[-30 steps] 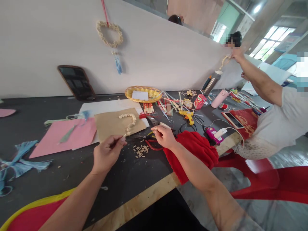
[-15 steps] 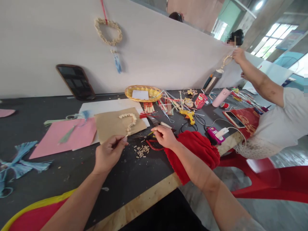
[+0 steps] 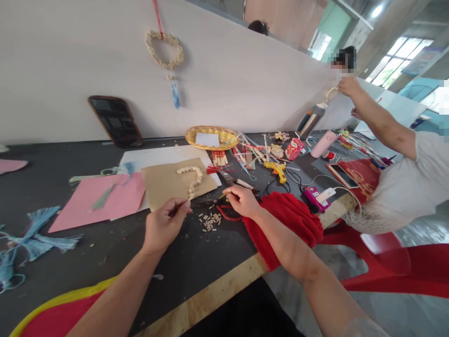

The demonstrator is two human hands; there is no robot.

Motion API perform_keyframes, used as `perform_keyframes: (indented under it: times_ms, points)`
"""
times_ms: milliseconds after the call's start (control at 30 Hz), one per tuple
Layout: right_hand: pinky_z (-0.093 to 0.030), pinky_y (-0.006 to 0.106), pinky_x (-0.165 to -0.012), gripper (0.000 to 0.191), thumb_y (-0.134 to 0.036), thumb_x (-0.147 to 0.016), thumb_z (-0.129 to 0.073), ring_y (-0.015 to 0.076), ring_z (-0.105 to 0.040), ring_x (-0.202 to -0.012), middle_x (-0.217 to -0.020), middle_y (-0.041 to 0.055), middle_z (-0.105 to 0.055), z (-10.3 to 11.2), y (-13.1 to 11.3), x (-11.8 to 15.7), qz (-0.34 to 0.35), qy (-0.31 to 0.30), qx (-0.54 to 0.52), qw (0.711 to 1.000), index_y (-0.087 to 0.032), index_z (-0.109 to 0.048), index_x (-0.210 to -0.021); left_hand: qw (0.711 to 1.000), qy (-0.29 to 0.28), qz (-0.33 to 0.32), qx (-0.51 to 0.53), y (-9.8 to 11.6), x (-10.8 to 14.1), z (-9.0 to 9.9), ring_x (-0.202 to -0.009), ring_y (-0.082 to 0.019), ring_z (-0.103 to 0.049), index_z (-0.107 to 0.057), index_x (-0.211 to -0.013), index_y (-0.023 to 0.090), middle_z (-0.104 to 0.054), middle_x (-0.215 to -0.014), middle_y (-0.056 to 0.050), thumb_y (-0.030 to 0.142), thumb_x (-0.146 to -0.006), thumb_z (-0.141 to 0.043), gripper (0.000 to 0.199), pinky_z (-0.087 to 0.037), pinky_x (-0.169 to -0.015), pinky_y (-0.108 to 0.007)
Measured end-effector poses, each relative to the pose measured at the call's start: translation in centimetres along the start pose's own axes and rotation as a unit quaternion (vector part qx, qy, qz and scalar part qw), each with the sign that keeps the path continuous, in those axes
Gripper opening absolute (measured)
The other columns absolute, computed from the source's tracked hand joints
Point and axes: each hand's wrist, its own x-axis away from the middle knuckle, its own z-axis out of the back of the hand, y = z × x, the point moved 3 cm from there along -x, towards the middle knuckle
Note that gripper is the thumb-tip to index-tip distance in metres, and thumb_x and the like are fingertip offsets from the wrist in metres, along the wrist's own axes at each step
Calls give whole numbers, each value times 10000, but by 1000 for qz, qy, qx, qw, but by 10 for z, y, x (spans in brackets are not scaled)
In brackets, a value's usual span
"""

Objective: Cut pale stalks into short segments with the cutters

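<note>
A cream, knobbly strand of small beads or segments (image 3: 199, 175) curves like a hook over the brown paper (image 3: 161, 180). Its lower end is pinched between thumb and fingers of my left hand (image 3: 168, 222). To the right, my right hand (image 3: 243, 200) is closed on a thin yellow-green pointed stick (image 3: 222, 196), whose exact kind I cannot make out. Small pale cut tube pieces (image 3: 210, 222) lie scattered on the dark table (image 3: 196, 262) below and between both hands. A red cloth (image 3: 287, 220) lies under my right forearm.
A yellow hot glue gun (image 3: 276, 169), a wicker basket (image 3: 229, 139) and a purple power socket (image 3: 312, 192) with cables stand beyond my right hand. Pink paper (image 3: 77, 201) and blue tassels (image 3: 42, 220) lie left. A person's arm (image 3: 379, 112) holds a beaded loop at right.
The whole view has shifted slightly, so everything appears a little further right. Both hands keep nearly the same grip and place.
</note>
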Motion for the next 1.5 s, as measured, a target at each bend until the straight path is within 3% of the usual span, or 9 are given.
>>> perform_keyframes:
  times_ms: [267,667,1500]
  points:
    - [-566,286,-781,200,-159,-884,-497,159,-697,-844,-941,47,-737,-2,4,2,-11,11,-19,1000,-219,-675,-952,999,-15,17,25,-7,0,-2,-611,-175,-663,-687,-850,206,-724,-663,-21,515,-805,-586,329,-489,-579,-241]
    - [-575,306,-745,182,-192,-896,-504,176,-701,-813,-913,63,-740,4,-6,3,10,45,-38,998,-212,-681,-929,1000,0,-22,20,1,2,0,-592,-152,-650,-683,-845,199,-723,-660,-10,449,-845,-567,276,-466,-574,-229]
    - [-543,305,-773,202,-220,-887,-496,165,-669,-817,-927,51,-732,3,-2,3,-48,-1,-18,999,-210,-689,-947,1000,-13,6,18,0,0,-3,-614,-168,-660,-696,-887,192,-727,-681,-20,497,-823,-576,334,-468,-604,-245]
